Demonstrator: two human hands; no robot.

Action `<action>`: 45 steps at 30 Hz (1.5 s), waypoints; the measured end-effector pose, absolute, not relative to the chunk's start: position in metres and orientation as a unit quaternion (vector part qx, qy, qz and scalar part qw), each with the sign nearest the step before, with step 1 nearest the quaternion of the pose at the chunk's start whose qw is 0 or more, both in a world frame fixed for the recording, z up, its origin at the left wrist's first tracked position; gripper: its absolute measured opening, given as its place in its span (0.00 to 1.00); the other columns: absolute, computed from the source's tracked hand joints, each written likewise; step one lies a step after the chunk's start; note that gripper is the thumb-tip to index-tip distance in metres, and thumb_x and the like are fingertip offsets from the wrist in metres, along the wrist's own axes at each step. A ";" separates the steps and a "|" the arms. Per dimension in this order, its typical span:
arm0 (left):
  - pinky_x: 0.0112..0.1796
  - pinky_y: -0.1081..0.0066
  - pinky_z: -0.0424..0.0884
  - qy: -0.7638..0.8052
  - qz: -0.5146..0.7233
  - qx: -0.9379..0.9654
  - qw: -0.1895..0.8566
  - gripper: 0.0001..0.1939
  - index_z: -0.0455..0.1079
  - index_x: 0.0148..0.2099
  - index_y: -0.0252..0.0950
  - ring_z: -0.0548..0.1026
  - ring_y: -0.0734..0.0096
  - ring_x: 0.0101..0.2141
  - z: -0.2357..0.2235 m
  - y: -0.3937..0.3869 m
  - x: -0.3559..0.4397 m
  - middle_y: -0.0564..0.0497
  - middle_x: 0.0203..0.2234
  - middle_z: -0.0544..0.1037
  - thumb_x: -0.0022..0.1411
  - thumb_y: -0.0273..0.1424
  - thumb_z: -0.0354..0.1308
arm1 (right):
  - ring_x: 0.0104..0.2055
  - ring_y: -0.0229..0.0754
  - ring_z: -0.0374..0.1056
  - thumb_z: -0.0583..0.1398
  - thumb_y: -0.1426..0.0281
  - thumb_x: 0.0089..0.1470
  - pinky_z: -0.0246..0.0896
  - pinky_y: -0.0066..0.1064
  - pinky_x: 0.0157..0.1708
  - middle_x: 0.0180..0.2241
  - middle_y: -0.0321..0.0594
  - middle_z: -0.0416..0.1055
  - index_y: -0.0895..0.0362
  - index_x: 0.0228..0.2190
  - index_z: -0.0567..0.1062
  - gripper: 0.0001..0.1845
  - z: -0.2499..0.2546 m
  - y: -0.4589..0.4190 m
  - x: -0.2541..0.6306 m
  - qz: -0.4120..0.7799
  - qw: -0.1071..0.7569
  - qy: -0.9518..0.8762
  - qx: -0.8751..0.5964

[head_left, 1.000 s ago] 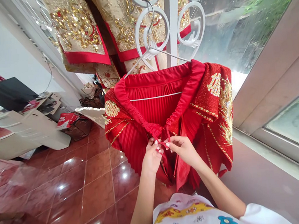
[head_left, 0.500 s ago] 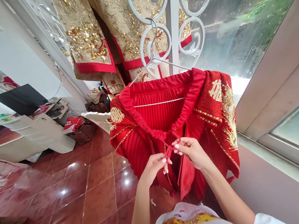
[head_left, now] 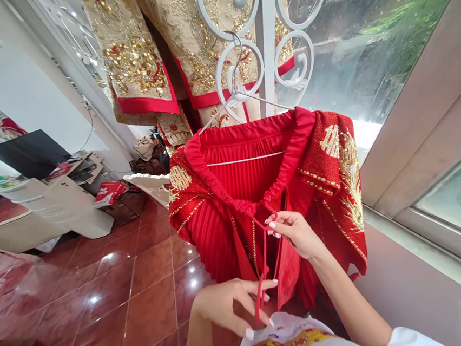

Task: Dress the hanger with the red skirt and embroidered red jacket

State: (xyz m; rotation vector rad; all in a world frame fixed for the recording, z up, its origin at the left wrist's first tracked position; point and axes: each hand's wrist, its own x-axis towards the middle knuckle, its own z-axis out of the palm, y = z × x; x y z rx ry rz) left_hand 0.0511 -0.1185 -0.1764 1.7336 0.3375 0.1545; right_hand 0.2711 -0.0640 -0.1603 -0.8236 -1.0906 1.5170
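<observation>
A red pleated skirt (head_left: 216, 234) with a gathered waistband (head_left: 247, 133) and gold embroidery hangs in front of me on a wire hanger (head_left: 217, 110). At the front of its waist is a thin red drawstring (head_left: 265, 251). My right hand (head_left: 295, 232) pinches it between thumb and fingertips, close under the waistband. Lower down, my left hand (head_left: 229, 303) has its fingers spread and its thumb apart. The hanging length of drawstring lies across its index and middle fingers, and whether they grip it is hard to see.
Behind the skirt, a beige and gold sequined garment (head_left: 139, 67) hangs by a white scrolled metal frame (head_left: 268, 82). A glass window (head_left: 349, 47) is on the right. A white desk (head_left: 42, 207) with a dark screen (head_left: 28, 154) stands left on the red tiled floor (head_left: 115, 293).
My left hand has moved down and left from the knot, and its fingers have spread. The drawstring's bow has become a long hanging strand. My right hand stays pinched near the waistband.
</observation>
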 end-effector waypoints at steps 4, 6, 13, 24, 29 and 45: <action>0.54 0.71 0.60 0.139 -0.012 0.772 0.620 0.32 0.70 0.53 0.40 0.66 0.55 0.54 -0.193 -0.122 0.049 0.46 0.61 0.56 0.44 0.43 0.67 | 0.20 0.30 0.59 0.69 0.63 0.36 0.54 0.24 0.22 0.20 0.36 0.71 0.59 0.26 0.78 0.14 -0.162 -0.057 0.281 0.624 0.568 -0.408 -0.349; 0.54 0.68 0.60 0.188 -0.033 0.781 0.595 0.35 0.67 0.56 0.41 0.65 0.55 0.56 -0.195 -0.121 0.042 0.45 0.60 0.60 0.45 0.42 0.67 | 0.21 0.30 0.59 0.69 0.63 0.37 0.54 0.24 0.23 0.21 0.37 0.72 0.59 0.26 0.78 0.14 -0.162 -0.057 0.284 0.610 0.577 -0.412 -0.354; 0.55 0.58 0.60 0.439 0.373 0.679 0.456 0.19 0.70 0.52 0.39 0.69 0.60 0.52 -0.174 -0.099 0.074 0.44 0.49 0.73 0.61 0.38 0.52 | 0.22 0.30 0.61 0.68 0.64 0.39 0.59 0.25 0.25 0.22 0.36 0.71 0.59 0.29 0.77 0.14 -0.161 -0.072 0.268 0.631 0.502 -0.486 -0.337; 0.18 0.78 0.47 0.482 0.459 0.642 0.382 0.16 0.66 0.21 0.32 0.54 0.82 0.15 -0.150 -0.069 0.101 0.58 0.12 0.59 0.52 0.39 0.60 | 0.28 0.39 0.68 0.58 0.75 0.46 0.63 0.33 0.33 0.26 0.38 0.74 0.58 0.43 0.75 0.19 -0.127 -0.065 0.300 0.407 0.380 -0.719 -0.417; 0.20 0.76 0.50 0.533 0.574 0.605 0.145 0.14 0.66 0.21 0.33 0.54 0.81 0.17 -0.115 -0.055 0.055 0.58 0.13 0.58 0.53 0.36 0.59 | 0.36 0.44 0.69 0.51 0.79 0.50 0.61 0.34 0.38 0.34 0.45 0.75 0.59 0.32 0.78 0.16 -0.091 -0.048 0.327 0.133 0.357 -0.802 -0.460; 0.33 0.70 0.66 0.603 0.378 0.700 -0.068 0.11 0.70 0.35 0.36 0.73 0.66 0.33 -0.138 -0.043 0.131 0.48 0.31 0.75 0.60 0.38 0.52 | 0.33 0.42 0.67 0.54 0.64 0.53 0.51 0.28 0.25 0.31 0.41 0.71 0.57 0.31 0.72 0.10 -0.093 -0.042 0.283 -0.040 0.263 -0.743 -0.614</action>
